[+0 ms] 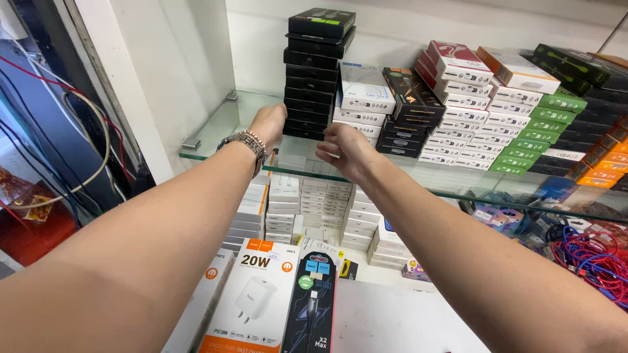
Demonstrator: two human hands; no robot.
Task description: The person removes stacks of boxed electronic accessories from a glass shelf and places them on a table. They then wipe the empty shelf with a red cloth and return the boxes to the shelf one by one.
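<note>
Head view: both arms reach far across the counter to the glass shelf [216,140]. The left hand [268,124] rests its fingers against the left side of the tall stack of black boxes [315,78], near its base; a beaded bracelet and watch [245,145] sit on that wrist. The right hand [347,149] is at the stack's near right corner, fingers curled toward the bottom boxes. The hands are apart, 1 on each side of the column, seemingly bracing it rather than gripping any single box; whether the fingers pinch a box cannot be told. The stack stands at the left end of the shelf, its top 2 boxes slightly askew, which would explain steadying it from both sides.

To the right on the same shelf lean rows of white boxes [458,127], green boxes [536,131] and orange boxes [605,163], tilted like shingles. Below the glass sit more white boxes [324,202]. Near the camera lie a white-and-orange charger box [252,294] and a black cable box [314,301]; red cables [589,255] tangle at far right.
</note>
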